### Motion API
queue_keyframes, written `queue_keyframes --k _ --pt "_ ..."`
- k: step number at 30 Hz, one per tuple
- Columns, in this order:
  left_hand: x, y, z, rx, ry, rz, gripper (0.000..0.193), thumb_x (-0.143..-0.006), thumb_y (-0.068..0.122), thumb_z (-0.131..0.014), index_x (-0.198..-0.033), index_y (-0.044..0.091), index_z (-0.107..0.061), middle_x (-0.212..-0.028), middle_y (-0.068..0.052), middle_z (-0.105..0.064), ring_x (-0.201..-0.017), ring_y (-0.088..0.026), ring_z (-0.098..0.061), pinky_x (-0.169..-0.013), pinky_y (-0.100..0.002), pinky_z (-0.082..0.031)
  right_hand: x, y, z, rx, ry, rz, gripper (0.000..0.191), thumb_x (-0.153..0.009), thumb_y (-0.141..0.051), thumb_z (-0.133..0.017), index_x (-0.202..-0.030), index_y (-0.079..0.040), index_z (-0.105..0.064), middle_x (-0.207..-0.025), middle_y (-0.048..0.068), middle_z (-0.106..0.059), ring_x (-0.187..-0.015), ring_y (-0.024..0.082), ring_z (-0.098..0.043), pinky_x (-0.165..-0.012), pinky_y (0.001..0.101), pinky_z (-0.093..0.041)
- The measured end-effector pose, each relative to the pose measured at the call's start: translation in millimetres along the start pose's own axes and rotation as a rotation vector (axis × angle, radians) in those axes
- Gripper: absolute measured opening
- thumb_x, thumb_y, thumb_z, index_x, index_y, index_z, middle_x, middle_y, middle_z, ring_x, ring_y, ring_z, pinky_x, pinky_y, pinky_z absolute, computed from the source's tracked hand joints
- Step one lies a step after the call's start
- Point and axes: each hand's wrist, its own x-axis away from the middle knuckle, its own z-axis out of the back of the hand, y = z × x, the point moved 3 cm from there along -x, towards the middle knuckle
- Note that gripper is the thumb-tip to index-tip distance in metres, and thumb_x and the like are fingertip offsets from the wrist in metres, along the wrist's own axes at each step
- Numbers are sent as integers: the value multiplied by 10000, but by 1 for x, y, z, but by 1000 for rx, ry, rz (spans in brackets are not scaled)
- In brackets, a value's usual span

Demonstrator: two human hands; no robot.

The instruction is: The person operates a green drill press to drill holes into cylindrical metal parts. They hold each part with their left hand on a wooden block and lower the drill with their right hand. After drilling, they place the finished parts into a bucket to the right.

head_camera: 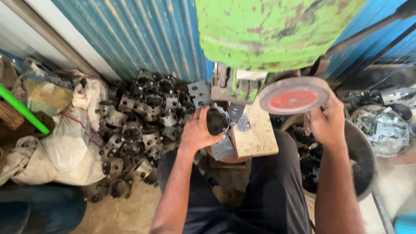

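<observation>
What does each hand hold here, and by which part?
Left hand grips a dark metal cup by its side wall. Right hand grasps the round handwheel at its rim.

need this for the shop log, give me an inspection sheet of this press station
surface: worn wooden block under the green press; dusty concrete floor below.
job's things: dark round metal cup part held at the press tool; red-centred handwheel.
clutter: pile of similar metal cup parts on the floor to the left; white sacks; dark tub of parts to the right; round tray of small metal brackets.
grippers: left hand grips the cup part; right hand holds the handwheel's rim.
cables: nothing seen.
surroundings: blue corrugated metal wall; green rod far left.
</observation>
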Motion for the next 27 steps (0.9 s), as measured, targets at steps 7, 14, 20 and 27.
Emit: queue_keyframes --k 7,14,20,27 --pt "3 2 0 63 166 -102 1145 -556 427 -948 -1490 45 -408 -1289 -197 -576 -1202 -433 -565 -1017 -506 -480 -4 1 -2 4 13 12 219 -1043 7 -464 -1209 37 -604 -654 -1 -527 -431 68 -488 -383 240 -399" --pt "4 2 -1 89 154 -67 1109 -563 413 -942 -1482 57 -432 -1272 -185 -581 -1167 -408 -598 -971 -488 -520 -1 0 -3 -3 18 22 212 -1067 -12 -475 -1225 39 -608 -661 8 -539 -437 64 -486 -389 237 -392" --pt "5 4 -2 88 157 -63 1103 -562 412 -941 -1483 64 -443 -1256 -171 -589 -1159 -394 -603 -965 -488 -522 -1 4 -2 -12 36 1 212 -1079 -30 -481 -1233 39 -608 -653 -10 -506 -437 61 -480 -386 237 -388" --pt "8 5 1 100 182 -79 1100 -562 412 -940 -1477 58 -443 -1266 -168 -587 -1161 -391 -606 -961 -481 -525 1 14 -1 -23 53 17 119 -1090 -26 -489 -1099 34 -591 -686 2 -510 -455 74 -491 -390 248 -392"
